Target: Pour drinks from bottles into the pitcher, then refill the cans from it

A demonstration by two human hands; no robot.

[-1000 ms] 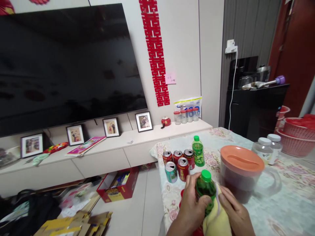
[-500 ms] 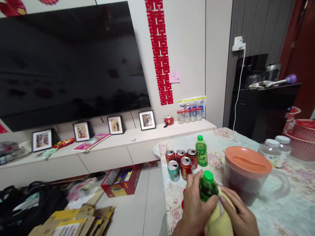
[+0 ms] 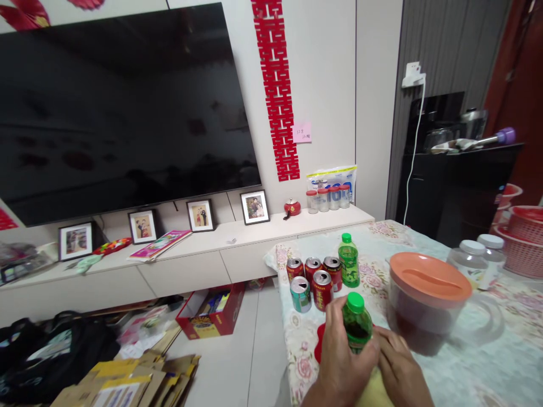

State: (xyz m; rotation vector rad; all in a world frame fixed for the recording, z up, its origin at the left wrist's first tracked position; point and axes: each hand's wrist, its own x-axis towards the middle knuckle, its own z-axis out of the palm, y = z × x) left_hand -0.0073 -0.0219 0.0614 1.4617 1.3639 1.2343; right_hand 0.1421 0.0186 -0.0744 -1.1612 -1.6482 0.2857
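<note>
My left hand (image 3: 345, 353) is wrapped round a green-capped plastic bottle (image 3: 357, 323) near the table's front edge. Beside it, my right hand (image 3: 396, 362) presses a pale yellow cloth (image 3: 374, 391) against the bottle's side; the hands cover most of the cloth. A red object (image 3: 319, 343) shows partly behind my left hand. Just beyond stand several opened drink cans, among them a red can (image 3: 323, 291) and a teal can (image 3: 301, 295). A second green bottle (image 3: 349, 261) stands upright behind them.
To the right is a large pitcher (image 3: 424, 311) with an orange lid and dark contents. Clear jars (image 3: 469, 260) and pink baskets (image 3: 521, 243) stand farther right on the floral tablecloth (image 3: 303, 367). A red box (image 3: 212, 311) and flattened cardboard (image 3: 127, 384) lie on the floor.
The bottle has shifted slightly left and stands more upright. My right hand has moved left with the cloth, closer to my left hand, and less of the cloth shows.
</note>
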